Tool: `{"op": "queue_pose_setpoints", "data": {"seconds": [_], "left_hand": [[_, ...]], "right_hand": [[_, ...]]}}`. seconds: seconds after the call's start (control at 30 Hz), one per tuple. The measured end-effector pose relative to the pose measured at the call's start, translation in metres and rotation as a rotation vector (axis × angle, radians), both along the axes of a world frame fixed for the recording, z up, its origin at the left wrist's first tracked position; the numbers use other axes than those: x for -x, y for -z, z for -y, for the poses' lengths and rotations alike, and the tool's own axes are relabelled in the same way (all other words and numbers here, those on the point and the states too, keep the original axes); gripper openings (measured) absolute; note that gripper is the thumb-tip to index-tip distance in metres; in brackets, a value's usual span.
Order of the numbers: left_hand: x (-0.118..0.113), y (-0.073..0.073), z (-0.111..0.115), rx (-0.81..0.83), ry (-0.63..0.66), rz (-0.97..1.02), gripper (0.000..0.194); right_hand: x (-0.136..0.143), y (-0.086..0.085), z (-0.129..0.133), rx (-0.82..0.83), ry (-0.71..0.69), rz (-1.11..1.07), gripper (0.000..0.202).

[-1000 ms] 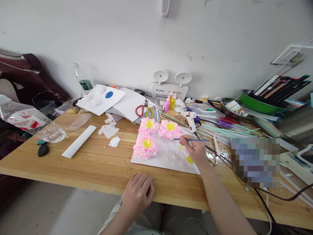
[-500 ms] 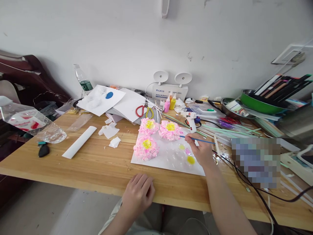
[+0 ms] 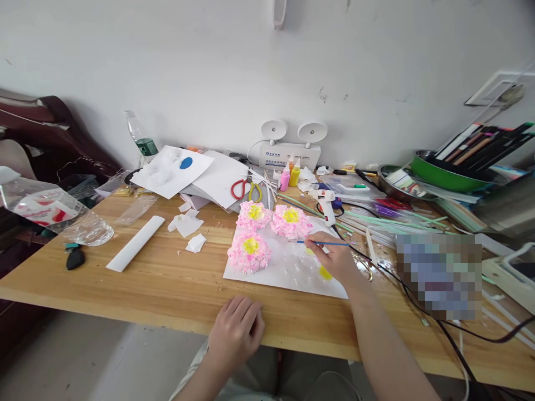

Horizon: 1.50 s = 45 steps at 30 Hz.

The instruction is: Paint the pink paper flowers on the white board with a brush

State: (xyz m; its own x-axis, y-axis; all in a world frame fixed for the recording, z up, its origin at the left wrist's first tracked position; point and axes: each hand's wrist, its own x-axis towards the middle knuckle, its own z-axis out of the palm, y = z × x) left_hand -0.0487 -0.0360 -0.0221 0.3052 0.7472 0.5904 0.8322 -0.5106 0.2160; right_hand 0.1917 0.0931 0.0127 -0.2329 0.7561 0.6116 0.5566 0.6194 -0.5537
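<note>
My right hand [image 3: 330, 257] pinches a thin blue paintbrush [image 3: 334, 243]; the brush tip points left, just below the upper right pink flower [image 3: 291, 222]. Two more fluffy pink flowers with yellow centres, an upper left one [image 3: 253, 216] and a lower left one [image 3: 249, 252], share the white paper sheet [image 3: 271, 277]. A yellow paint blob [image 3: 325, 273] lies on the sheet, partly covered by my right hand. My left hand [image 3: 237, 326] rests at the table's front edge, fingers curled in with nothing seen in them.
A white glue gun [image 3: 326, 206] and scissors [image 3: 239, 194] lie behind the flowers, near pink and yellow paint bottles [image 3: 294, 175]. Left are a rolled paper [image 3: 136, 244], paper scraps [image 3: 186, 224] and a large plastic bottle [image 3: 54, 209]. Black cables [image 3: 418, 301] and sticks clutter the right.
My right hand has moved left and slightly down with the paintbrush, so its tip has gone from the upper right flower's side to below it. My left hand has stayed put.
</note>
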Motion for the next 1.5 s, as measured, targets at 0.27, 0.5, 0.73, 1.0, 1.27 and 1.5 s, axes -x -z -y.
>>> {"op": "queue_pose_setpoints", "data": {"seconds": [0.27, 0.5, 0.73, 1.0, 1.27, 1.5], "left_hand": [[0.0, 0.002, 0.001, 0.016, 0.004, -0.004, 0.014], [0.001, 0.001, 0.0, 0.01, 0.003, 0.006, 0.014], [0.0, 0.0, 0.001, 0.021, -0.002, 0.002, 0.014], [-0.001, -0.001, 0.0, 0.002, 0.007, -0.002, 0.015], [-0.001, 0.0, 0.0, 0.012, -0.001, -0.012, 0.014], [0.0, 0.002, 0.001, 0.02, -0.013, 0.005, 0.014]], "right_hand": [[0.005, -0.001, 0.003, -0.072, 0.057, -0.053, 0.014], [0.019, 0.002, 0.003, -0.135, 0.106, -0.048, 0.012], [0.03, 0.004, 0.001, -0.113, -0.045, 0.042, 0.013], [0.041, 0.006, 0.002, -0.183, -0.015, 0.057, 0.012], [0.046, 0.004, 0.003, -0.291, 0.2, 0.014, 0.012], [0.047, 0.007, 0.001, -0.284, 0.283, 0.018, 0.014]]}}
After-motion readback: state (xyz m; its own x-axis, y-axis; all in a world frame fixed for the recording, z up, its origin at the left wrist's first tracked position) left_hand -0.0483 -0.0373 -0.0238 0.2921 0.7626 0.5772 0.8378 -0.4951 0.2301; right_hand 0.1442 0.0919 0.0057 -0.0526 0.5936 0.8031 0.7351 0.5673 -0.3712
